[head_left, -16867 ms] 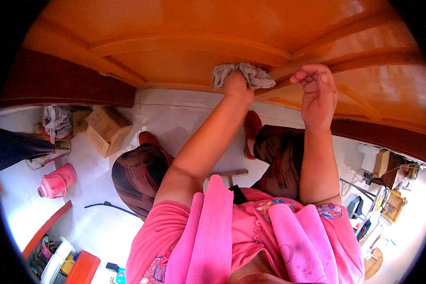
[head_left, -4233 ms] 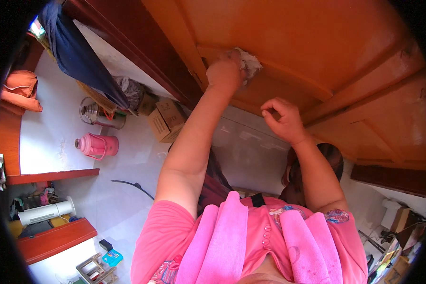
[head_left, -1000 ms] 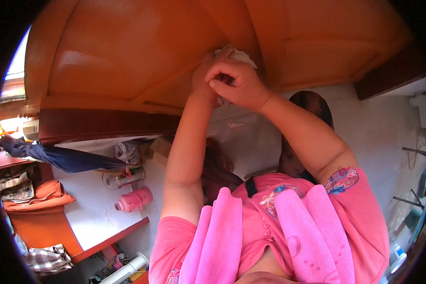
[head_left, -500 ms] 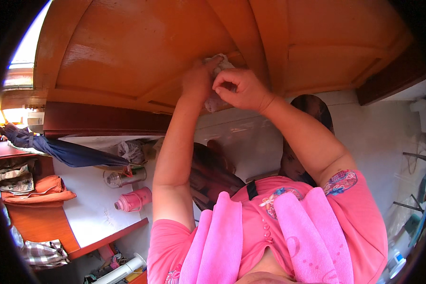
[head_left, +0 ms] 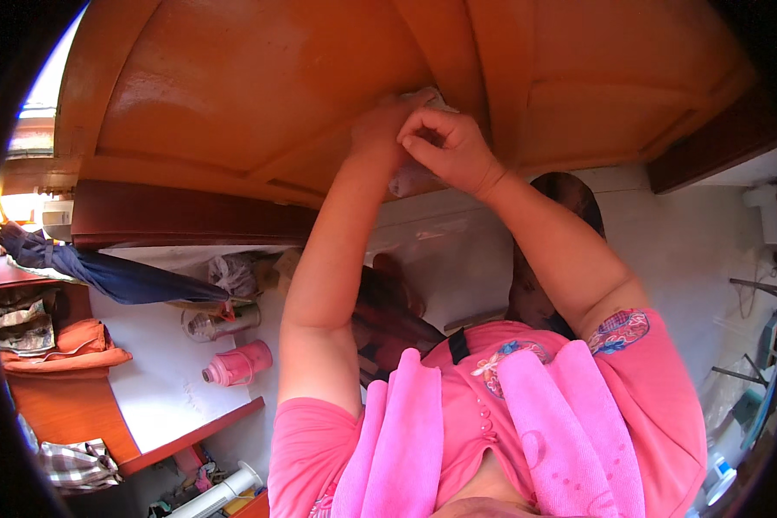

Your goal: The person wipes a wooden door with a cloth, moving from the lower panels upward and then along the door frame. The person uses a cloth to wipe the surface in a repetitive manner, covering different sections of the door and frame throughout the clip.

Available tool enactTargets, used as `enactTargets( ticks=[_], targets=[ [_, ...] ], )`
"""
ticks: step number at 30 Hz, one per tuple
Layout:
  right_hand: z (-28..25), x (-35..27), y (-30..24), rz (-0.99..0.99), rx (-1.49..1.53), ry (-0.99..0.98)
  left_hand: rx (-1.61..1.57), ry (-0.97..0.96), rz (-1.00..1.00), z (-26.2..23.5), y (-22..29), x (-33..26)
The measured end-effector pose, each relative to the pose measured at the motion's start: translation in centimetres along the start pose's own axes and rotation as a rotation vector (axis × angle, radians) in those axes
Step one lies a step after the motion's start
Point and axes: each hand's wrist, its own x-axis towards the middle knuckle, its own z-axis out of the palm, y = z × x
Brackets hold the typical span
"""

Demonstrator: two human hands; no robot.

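1. The orange wooden door (head_left: 259, 104) fills the upper view, its raised panels and a vertical rail running right above my hands.
2. My left hand (head_left: 378, 138) presses against the door beside the rail, its grip closed around the pale cloth (head_left: 410, 177), which is bunched between both hands and touching the wood.
3. My right hand (head_left: 447, 148) lies over the same cloth, fingers curled narrow and pinching its upper edge.
4. I judge this as mid-wipe on the panel moulding; the next move calls for firm pressure and a steady hold so the cloth follows the groove.
5. Lower left, a pink flask (head_left: 237, 363) stands on the white floor (head_left: 160, 380), well apart.
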Motion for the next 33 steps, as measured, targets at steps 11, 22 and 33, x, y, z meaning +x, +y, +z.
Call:
enactTargets(
  ticks=[11, 22, 33],
  targets=[
    [1.3, -0.7, -0.3, -0.056, -0.161, -0.127, -0.227, -0.109, -0.074, -0.5, -1.6, 0.1],
    [0.4, 0.1, 0.2, 0.089, 0.109, -0.055, -0.035, 0.020, -0.010, 0.6, -0.3, -0.6],
    [0.8, -0.8, -0.9, 0.130, 0.046, -0.132, -0.170, 0.172, 0.171, 2.8, -2.3, -0.2]
  ],
)
